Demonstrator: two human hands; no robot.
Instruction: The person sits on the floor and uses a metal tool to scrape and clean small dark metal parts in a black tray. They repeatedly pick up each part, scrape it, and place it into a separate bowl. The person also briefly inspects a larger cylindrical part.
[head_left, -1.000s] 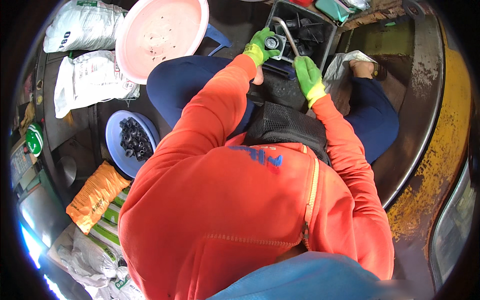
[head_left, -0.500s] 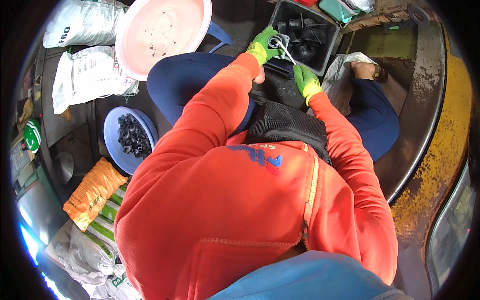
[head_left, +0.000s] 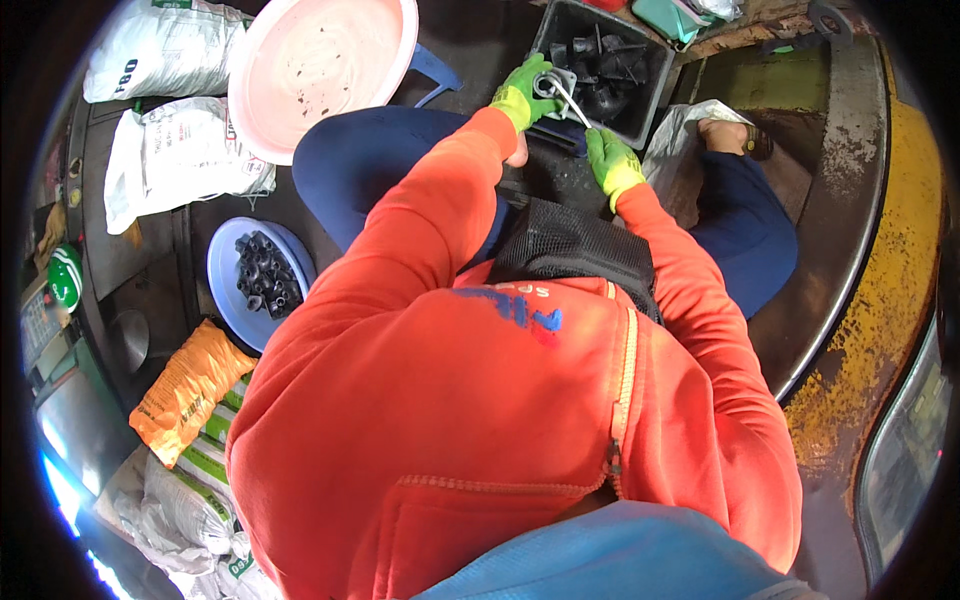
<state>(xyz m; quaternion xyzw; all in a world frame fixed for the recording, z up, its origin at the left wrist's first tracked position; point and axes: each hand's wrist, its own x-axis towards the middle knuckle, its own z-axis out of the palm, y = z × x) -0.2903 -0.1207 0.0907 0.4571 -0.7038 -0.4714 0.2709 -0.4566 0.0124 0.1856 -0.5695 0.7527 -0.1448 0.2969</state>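
Observation:
My left hand (head_left: pixel 521 94), in a green and yellow glove, is closed around a small light-grey part with a round opening (head_left: pixel 546 82). My right hand (head_left: pixel 612 162), gloved the same way, grips the lower end of a slim whitish rod-shaped tool (head_left: pixel 573 104). The rod's far end reaches the opening of the grey part; whether it goes inside is too small to tell. Both hands are at the near side of a black crate (head_left: pixel 655 98), which holds several black moulded parts (head_left: pixel 608 72).
A large pink basin (head_left: pixel 322 60) with dark specks stands at the left. Below it is a blue basin (head_left: pixel 225 265) of small black parts (head_left: pixel 265 275). White sacks (head_left: pixel 185 160) and an orange bag (head_left: pixel 185 390) lie further left. A rusty yellow metal edge (head_left: pixel 880 300) curves along the right.
The view has shifted very slightly. Both hands keep the same hold, and the rod stays against the grey part.

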